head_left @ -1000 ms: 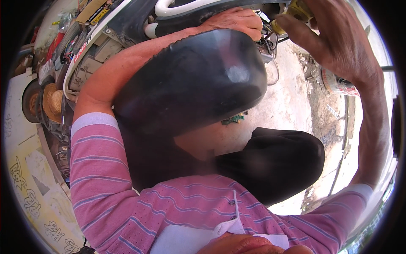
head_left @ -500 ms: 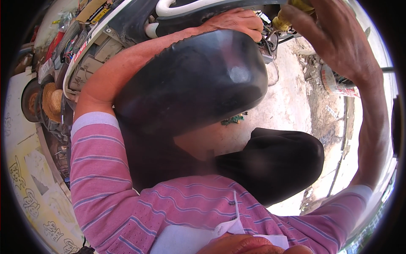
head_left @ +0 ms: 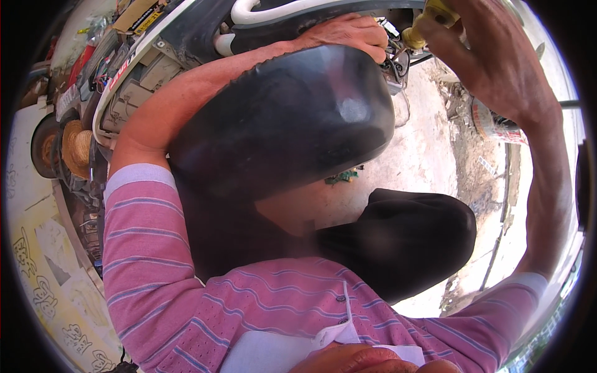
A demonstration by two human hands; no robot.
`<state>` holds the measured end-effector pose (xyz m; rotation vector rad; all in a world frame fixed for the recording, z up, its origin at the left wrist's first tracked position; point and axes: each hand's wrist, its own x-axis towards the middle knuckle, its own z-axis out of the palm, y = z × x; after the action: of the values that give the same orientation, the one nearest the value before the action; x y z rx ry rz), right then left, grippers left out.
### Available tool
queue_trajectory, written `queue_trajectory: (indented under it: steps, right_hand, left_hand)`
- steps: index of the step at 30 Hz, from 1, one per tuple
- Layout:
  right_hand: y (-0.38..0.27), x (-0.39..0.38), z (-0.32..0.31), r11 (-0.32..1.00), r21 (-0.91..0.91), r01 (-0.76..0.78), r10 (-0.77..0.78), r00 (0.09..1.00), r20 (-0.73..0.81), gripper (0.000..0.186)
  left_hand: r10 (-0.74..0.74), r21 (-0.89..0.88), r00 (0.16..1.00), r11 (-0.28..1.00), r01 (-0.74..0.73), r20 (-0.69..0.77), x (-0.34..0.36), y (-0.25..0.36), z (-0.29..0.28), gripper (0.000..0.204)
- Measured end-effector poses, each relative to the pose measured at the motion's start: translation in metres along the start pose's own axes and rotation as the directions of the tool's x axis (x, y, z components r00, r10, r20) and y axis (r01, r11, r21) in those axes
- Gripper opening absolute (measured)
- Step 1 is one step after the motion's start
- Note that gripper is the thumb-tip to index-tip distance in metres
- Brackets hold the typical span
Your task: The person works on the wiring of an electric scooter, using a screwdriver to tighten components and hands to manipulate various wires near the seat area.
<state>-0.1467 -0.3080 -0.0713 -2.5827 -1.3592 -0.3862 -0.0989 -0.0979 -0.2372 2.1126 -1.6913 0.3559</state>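
A black, rounded scooter seat (head_left: 286,118) fills the middle, with my left forearm lying along its far side. Past the seat's far right end, my left hand (head_left: 348,32) is closed, knuckles up. Its fingertips reach down beside thin wires (head_left: 398,59), and what they pinch is hidden. At the upper right my right hand (head_left: 491,65) is raised, closed on a yellow roll (head_left: 440,13) that looks like tape. The roll is partly cut off by the picture's top edge. More yellow (head_left: 413,37) shows between the roll and the wires; I cannot make out its shape.
White and dark scooter body panels (head_left: 149,74) run along the left and top. A white curved tube or rail (head_left: 273,12) lies beyond my left hand. Clutter with a straw hat (head_left: 76,149) stands at the left. A bucket (head_left: 491,124) is on the ground at right.
My right hand has shifted and turned slightly, so more of the yellow roll's end shows. My left hand and the seat are practically unmoved.
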Motion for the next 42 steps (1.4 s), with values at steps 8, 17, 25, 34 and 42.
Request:
queue_trajectory:
  steps: [8, 17, 25, 34, 42]
  right_hand:
    - [-0.001, 0.001, -0.035, 0.989, -0.011, -0.148, 0.147, 0.961, 0.236, 0.029]
    - [-0.011, 0.003, -0.006, 1.000, 0.019, -0.021, 0.022, 0.998, -0.064, 0.020]
    - [-0.017, 0.001, -0.005, 0.978, -0.067, -0.197, 0.201, 0.978, 0.049, 0.012]
    - [0.001, -0.006, 0.005, 0.995, -0.068, -0.078, 0.071, 0.993, -0.096, 0.017]
    - [0.013, -0.009, -0.001, 0.992, 0.126, -0.030, 0.026, 0.999, 0.027, 0.011]
  left_hand:
    - [0.020, -0.074, 0.999, 0.997, -0.023, -0.043, 0.014, 0.003, 0.002, 0.013]
    - [0.015, -0.014, 1.000, 1.000, -0.015, 0.000, -0.002, -0.002, -0.003, 0.026]
    - [0.004, -0.079, 0.997, 0.997, -0.010, -0.082, 0.006, 0.004, 0.004, 0.013]
    - [0.004, -0.056, 0.998, 0.998, -0.008, -0.066, 0.005, 0.002, 0.001, 0.010]
    - [0.001, -0.050, 1.000, 0.999, -0.001, -0.004, 0.005, 0.004, -0.002, 0.011]
